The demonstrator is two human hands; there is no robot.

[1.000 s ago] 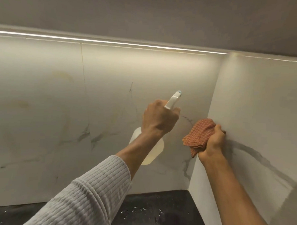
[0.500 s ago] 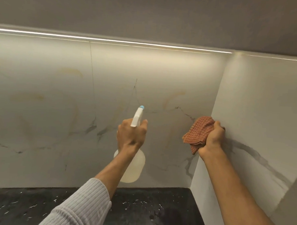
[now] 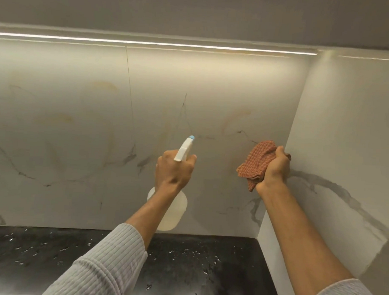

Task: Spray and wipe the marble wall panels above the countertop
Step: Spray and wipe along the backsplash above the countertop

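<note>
Marble back panel (image 3: pixel 79 120) rises from the table's (image 3: pixel 28 251) far edge, and the side panel (image 3: pixel 345 131) from its right edge. My left grip (image 3: pixel 173 171) is clamped on the spray bottle (image 3: pixel 173 213), nozzle aimed at the back panel. My right grip (image 3: pixel 275 171) clutches the orange checked cloth (image 3: pixel 257 163), bunched up where the panels meet.

Spray bottle (image 3: pixel 172 215) in left hand (image 3: pixel 174 172) before back panel (image 3: pixel 213 92), above bench (image 3: pixel 50 252); to its right, cloth (image 3: pixel 258 161) in right hand (image 3: pixel 275 171) beside side panel (image 3: pixel 345 131).
</note>
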